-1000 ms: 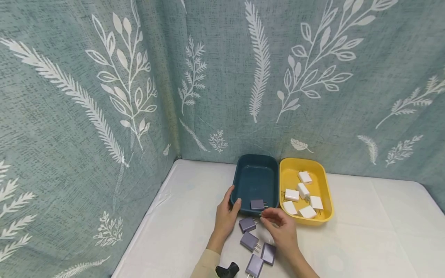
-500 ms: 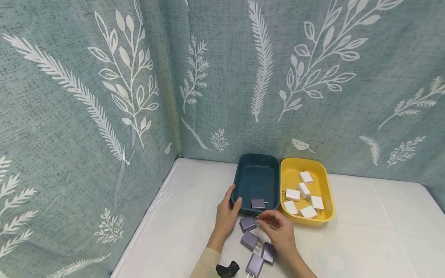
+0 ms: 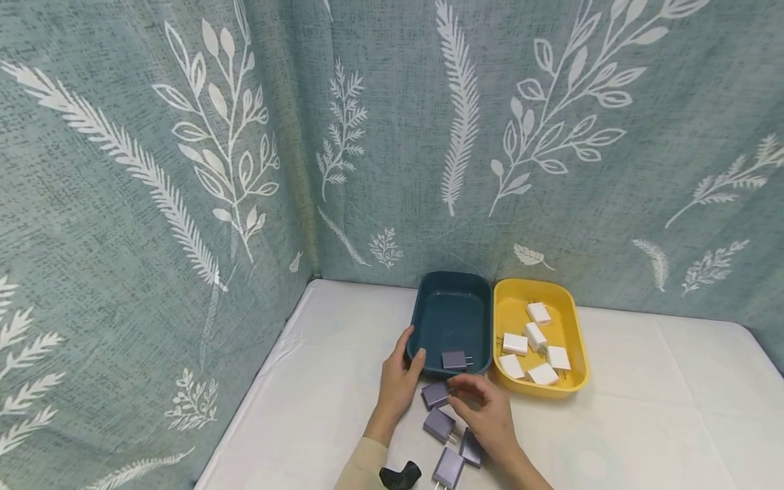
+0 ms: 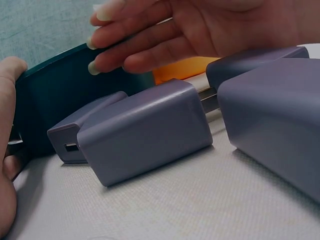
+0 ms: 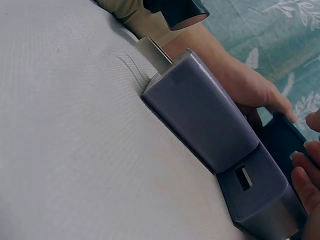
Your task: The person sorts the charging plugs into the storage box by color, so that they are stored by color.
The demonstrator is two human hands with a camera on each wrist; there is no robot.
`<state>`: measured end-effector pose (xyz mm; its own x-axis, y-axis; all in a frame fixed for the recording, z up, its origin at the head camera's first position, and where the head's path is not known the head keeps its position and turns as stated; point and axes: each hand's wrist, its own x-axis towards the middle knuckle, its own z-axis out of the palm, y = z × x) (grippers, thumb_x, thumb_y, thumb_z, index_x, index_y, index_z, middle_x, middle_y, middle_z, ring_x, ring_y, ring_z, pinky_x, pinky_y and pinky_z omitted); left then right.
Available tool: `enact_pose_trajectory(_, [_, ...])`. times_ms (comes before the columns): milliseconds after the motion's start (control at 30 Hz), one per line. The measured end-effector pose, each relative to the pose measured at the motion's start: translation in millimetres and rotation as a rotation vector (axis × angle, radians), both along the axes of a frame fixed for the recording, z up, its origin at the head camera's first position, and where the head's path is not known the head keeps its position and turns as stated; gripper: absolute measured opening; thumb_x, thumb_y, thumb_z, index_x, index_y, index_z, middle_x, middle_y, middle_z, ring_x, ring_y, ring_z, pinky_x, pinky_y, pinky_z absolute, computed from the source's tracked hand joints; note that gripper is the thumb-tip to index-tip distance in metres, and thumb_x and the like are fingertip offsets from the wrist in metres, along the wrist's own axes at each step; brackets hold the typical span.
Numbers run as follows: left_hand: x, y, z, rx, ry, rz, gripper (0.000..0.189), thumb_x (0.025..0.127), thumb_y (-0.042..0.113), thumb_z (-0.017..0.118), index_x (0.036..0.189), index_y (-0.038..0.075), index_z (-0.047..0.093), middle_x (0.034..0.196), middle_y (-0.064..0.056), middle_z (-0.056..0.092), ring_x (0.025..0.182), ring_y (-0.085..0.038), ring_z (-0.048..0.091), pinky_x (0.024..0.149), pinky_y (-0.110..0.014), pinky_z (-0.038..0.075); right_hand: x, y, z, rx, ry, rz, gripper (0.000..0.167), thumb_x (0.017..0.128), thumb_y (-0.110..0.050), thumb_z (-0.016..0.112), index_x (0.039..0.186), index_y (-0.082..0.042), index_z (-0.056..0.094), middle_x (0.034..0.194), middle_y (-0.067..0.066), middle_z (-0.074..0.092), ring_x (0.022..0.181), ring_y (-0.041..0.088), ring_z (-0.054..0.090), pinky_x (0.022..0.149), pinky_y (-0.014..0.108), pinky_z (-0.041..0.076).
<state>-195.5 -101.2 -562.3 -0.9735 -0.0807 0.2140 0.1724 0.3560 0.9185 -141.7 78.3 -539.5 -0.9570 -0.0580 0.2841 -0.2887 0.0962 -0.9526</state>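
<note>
My left hand (image 3: 399,381) grips the near left corner of a dark blue tray (image 3: 453,309), thumb over the rim and fingers along the outside. One purple phone charger (image 3: 454,360) lies inside it. Just in front of the tray, another purple charger (image 3: 435,395) has the fingertips of my right hand (image 3: 488,414) right at its prong end. In the left wrist view the right hand's fingers (image 4: 135,50) look fairly straight, above the chargers. Nearer me lie more purple chargers (image 3: 439,425), one partly hidden by the right hand.
A yellow tray (image 3: 578,340) holding several white chargers (image 3: 514,344) stands against the blue tray's right side. Both sit on a white cloth (image 3: 661,408) near a patterned curtain (image 3: 392,136). A black device (image 3: 401,475) is on the left wrist.
My right hand has moved left and slightly toward me, from beside the blue tray's front edge to the nearest charger's prong end. The left hand keeps its place on the tray.
</note>
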Motion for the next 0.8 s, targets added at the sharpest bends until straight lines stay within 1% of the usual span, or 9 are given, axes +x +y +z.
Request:
enact_pose_trajectory(133, [0.3,-0.9,-0.2,-0.005,0.0,0.0,0.055,0.098,0.037,0.054,0.149,0.023,0.039,0.15,-0.005,0.047,0.137,-0.021,0.047,0.112,-0.044,0.04,1.5,-3,3.7,0.053,-0.029,-0.015,0.031,0.074,0.007,0.077,0.103,0.001,0.069,0.102,0.017,0.072,0.095,0.02,0.07,0.085,0.029,0.059])
enact_pose_trajectory(200, [0.4,-1.3,0.3,-0.006,0.001,-0.001,0.055,0.098,0.037,0.054,0.149,0.024,0.039,0.15,-0.005,0.046,0.138,-0.022,0.046,0.112,-0.044,0.04,1.6,-4,4.9,0.084,-0.066,-0.022,0.032,0.073,0.01,0.077,0.103,0.001,0.07,0.103,0.015,0.072,0.097,0.019,0.069,0.087,0.031,0.058])
enact_pose_trajectory(367, [1.3,-2.2,1.3,-0.007,0.001,-0.004,0.054,0.099,0.038,0.054,0.149,0.024,0.039,0.151,-0.004,0.046,0.138,-0.022,0.046,0.113,-0.044,0.04,0.5,-5,0.2,0.106,-0.134,-0.024,0.036,0.072,0.007,0.079,0.104,-0.007,0.071,0.104,0.006,0.073,0.098,0.01,0.068,0.09,0.029,0.057])
enact_pose_trajectory(500, [1.9,-2.9,1.3,-0.003,-0.008,-0.01,0.055,0.099,0.038,0.053,0.149,0.024,0.039,0.151,-0.004,0.045,0.139,-0.021,0.045,0.114,-0.044,0.038,0.2,-4,-3.3,0.124,-0.103,-0.009,0.038,0.071,0.005,0.081,0.104,-0.012,0.072,0.104,0.002,0.073,0.1,0.011,0.068,0.092,0.026,0.056])
enact_pose_trajectory(600, [2.2,-3.4,1.3,0.0,-0.008,-0.015,0.055,0.099,0.038,0.053,0.149,0.024,0.038,0.152,-0.004,0.045,0.14,-0.021,0.044,0.114,-0.043,0.038,-0.3,-4,-5.3,0.152,-0.079,-0.012,0.04,0.07,0.004,0.082,0.104,-0.013,0.072,0.104,-0.001,0.073,0.101,0.01,0.068,0.092,0.024,0.055])
enact_pose_trajectory(800, [2.4,-4.2,2.7,0.006,0.004,-0.024,0.055,0.099,0.038,0.053,0.149,0.022,0.039,0.152,-0.005,0.045,0.139,-0.022,0.044,0.113,-0.043,0.039,-0.1,-4,-7.0,0.186,-0.089,-0.018,0.043,0.068,0.006,0.081,0.105,-0.012,0.072,0.105,-0.002,0.073,0.101,0.007,0.067,0.093,0.023,0.054])
